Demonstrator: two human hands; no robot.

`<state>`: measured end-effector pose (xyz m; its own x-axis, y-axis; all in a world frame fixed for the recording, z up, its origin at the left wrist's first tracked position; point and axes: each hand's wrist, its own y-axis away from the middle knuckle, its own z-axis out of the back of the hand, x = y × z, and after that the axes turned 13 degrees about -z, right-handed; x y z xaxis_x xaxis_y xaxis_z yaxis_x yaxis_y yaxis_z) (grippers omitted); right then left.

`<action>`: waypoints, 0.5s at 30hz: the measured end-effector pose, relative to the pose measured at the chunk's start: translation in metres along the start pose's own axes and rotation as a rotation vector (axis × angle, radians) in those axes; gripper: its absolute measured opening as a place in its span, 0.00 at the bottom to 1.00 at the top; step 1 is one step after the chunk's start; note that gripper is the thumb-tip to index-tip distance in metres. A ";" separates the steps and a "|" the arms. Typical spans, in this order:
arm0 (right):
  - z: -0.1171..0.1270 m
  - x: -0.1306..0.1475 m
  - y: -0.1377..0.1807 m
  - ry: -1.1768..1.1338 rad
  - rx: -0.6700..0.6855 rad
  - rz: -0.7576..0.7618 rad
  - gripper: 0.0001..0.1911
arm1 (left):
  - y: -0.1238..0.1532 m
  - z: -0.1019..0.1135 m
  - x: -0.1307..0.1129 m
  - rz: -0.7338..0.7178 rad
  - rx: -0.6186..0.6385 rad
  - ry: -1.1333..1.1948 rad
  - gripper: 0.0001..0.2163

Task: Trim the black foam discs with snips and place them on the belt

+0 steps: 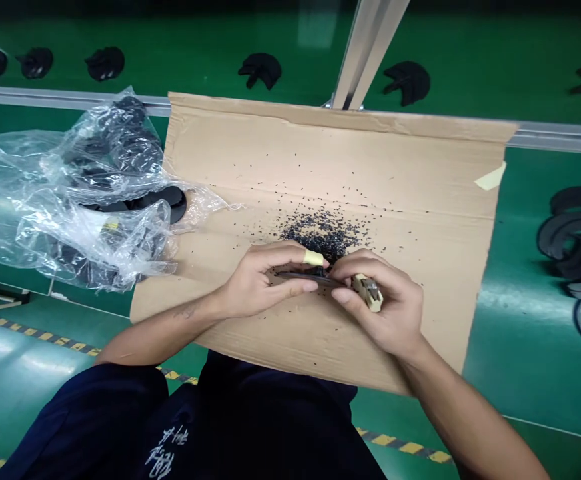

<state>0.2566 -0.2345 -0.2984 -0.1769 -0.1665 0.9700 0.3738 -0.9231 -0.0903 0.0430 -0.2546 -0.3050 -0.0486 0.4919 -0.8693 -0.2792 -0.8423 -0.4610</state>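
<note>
My left hand (263, 279) is closed, pinching a thin black part (303, 274) between thumb and fingers; yellow tape (313, 257) wraps one fingertip. My right hand (387, 300) is closed around a small tool with a beige handle (369, 292) and a metal middle. Its thumb and index finger meet at the right end of the black part, and the tool's working end is hidden. Just beyond both hands, a heap of small black scraps (323, 233) lies on a cardboard sheet (230, 140).
At the left, a clear plastic bag (85, 187) holds several dark parts and overlaps the cardboard. Black curved parts (577, 233) lie piled on the green surface at the right. More stand along the back (263, 70), beyond a metal rail (545, 137) and an upright post (365, 53).
</note>
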 end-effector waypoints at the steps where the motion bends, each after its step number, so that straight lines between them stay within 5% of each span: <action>1: 0.002 0.001 -0.001 0.019 0.006 -0.019 0.02 | 0.000 0.001 0.000 -0.027 -0.006 -0.051 0.11; 9: 0.008 -0.011 -0.002 0.519 -0.045 0.139 0.07 | -0.002 0.006 -0.001 -0.119 0.024 -0.161 0.13; 15: 0.009 -0.014 0.000 0.641 -0.039 0.180 0.08 | -0.001 0.006 0.002 -0.151 0.063 -0.155 0.12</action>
<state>0.2675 -0.2285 -0.3102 -0.6257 -0.4812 0.6140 0.4170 -0.8715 -0.2580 0.0371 -0.2511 -0.3049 -0.1475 0.6432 -0.7514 -0.3538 -0.7437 -0.5672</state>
